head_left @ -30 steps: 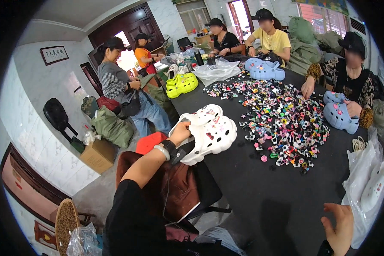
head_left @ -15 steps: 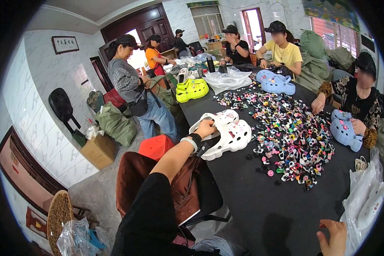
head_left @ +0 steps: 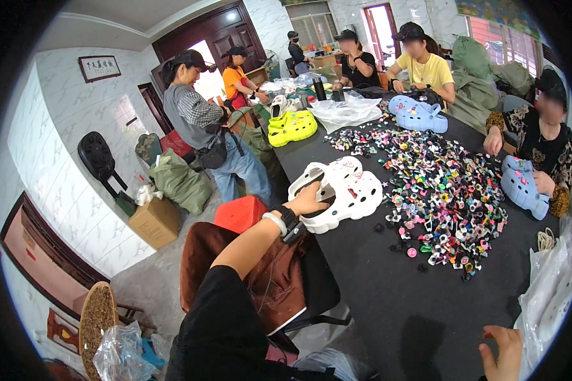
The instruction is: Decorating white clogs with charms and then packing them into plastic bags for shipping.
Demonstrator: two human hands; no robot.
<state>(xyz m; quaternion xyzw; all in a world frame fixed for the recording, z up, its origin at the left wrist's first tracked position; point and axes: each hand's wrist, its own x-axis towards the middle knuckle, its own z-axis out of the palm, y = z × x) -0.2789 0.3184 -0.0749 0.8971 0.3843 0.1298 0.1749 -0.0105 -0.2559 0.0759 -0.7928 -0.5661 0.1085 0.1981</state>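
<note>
A pair of white clogs (head_left: pixel 356 190) with charms on the uppers rests side by side on the black-covered table (head_left: pixel 375 286). My left hand (head_left: pixel 307 199) reaches into the heel opening of the nearer clog and grips it, its fingers partly hidden inside. At the lower right, my right hand (head_left: pixel 505 352) is held over the table edge with thumb and fingers apart, holding nothing. Close beside it lies a clear plastic bag (head_left: pixel 543 286) with a white clog inside. A wide heap of small colourful shoe charms (head_left: pixel 438 197) spreads to the right of the white pair.
Yellow-green clogs (head_left: pixel 292 129) and light blue clogs (head_left: pixel 419 115) stand farther back. A person at the right handles another light blue pair (head_left: pixel 524 187); several others work around the table. A chair with a brown cover (head_left: pixel 235 254) and a red stool (head_left: pixel 240 214) stand left.
My left hand has slid from the clog's upper edge down into its heel opening. The white pair has tilted slightly. My right hand stays spread in nearly the same place.
</note>
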